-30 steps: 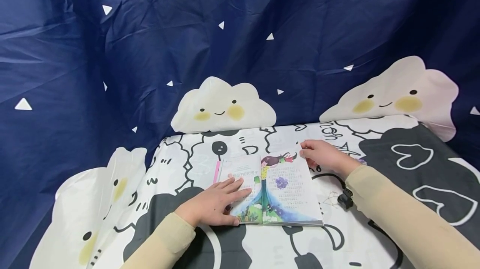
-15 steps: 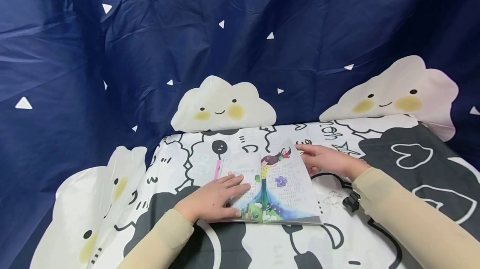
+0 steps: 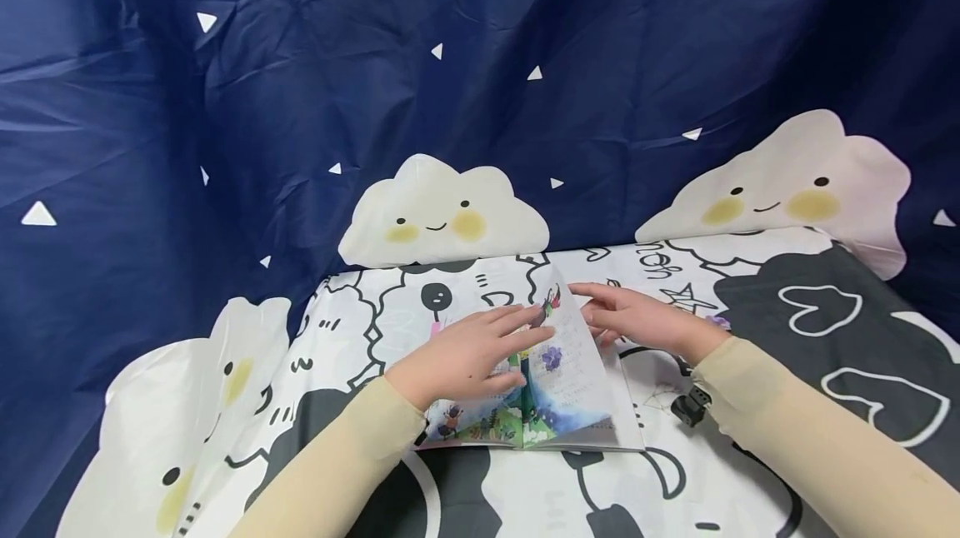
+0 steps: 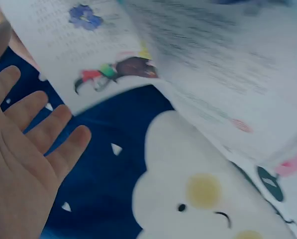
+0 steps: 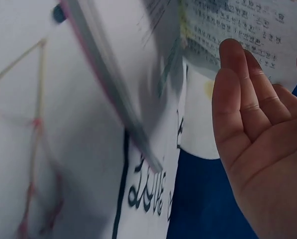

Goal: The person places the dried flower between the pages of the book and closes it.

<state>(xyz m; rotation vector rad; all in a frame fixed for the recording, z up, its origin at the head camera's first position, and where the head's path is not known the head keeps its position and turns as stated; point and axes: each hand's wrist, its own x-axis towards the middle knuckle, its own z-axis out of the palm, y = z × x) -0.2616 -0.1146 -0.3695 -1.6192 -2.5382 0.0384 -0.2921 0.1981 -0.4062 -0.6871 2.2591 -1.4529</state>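
An open picture book [image 3: 487, 434] with colourful illustrations lies on the patterned cloth. Its right-hand page [image 3: 577, 380] is lifted and leans leftward, baring the sheet beneath. My right hand [image 3: 637, 317] is at that page's outer upper edge, fingers extended behind it; in the right wrist view its fingertips overlap the printed page [image 5: 233, 25], thumb apart. Over the book's middle hovers my left hand [image 3: 468, 355], fingers spread towards the lifted page. The left wrist view has that palm [image 4: 24, 154] beside the page with a purple flower [image 4: 85, 17]; contact is unclear.
The black-and-white cloth [image 3: 540, 496] covers the surface under the book. A dark blue curtain [image 3: 300, 88] with white cloud faces [image 3: 442, 238] rises behind. A small black device [image 3: 690, 406] sits at my right wrist, with a black cable nearby.
My left hand has risen off the left page and moved right over the book's middle. My right hand has shifted slightly left as the right-hand page lifted and tilted leftward.
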